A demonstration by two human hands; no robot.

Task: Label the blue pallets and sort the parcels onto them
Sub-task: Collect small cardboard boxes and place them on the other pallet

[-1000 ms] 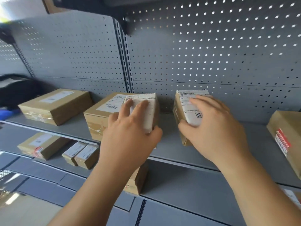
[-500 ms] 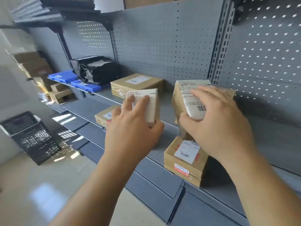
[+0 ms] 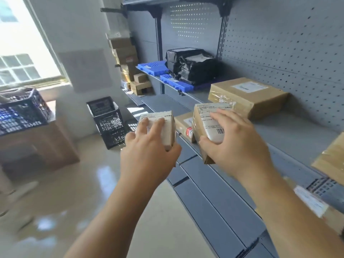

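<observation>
Grip unchanged: left hand (image 3: 147, 159) clasps small parcel (image 3: 164, 125), right hand (image 3: 240, 146) taller parcel (image 3: 203, 118), now lifted off shelf (image 3: 297, 135).

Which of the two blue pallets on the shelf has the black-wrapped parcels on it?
The nearer blue pallet, next to the large brown box: the black-wrapped parcels rest on it. The farther blue pallet shows a mostly bare top.

Blue on the pallets (image 3: 151, 68), gridded tops, at the far end of the grey shelf (image 3: 297, 131). Glossy black on the bundles (image 3: 191, 66). The back panel (image 3: 279, 43) is grey, dotted with holes. The small parcel (image 3: 165, 127) shows tan with a white label. The taller parcel (image 3: 204, 116) is brown with a white label and black barcode stripes. The big box (image 3: 247, 97) is brown, with a white label. The crate (image 3: 109, 123) is black lattice and the floor (image 3: 74, 192) shiny beige.
</observation>
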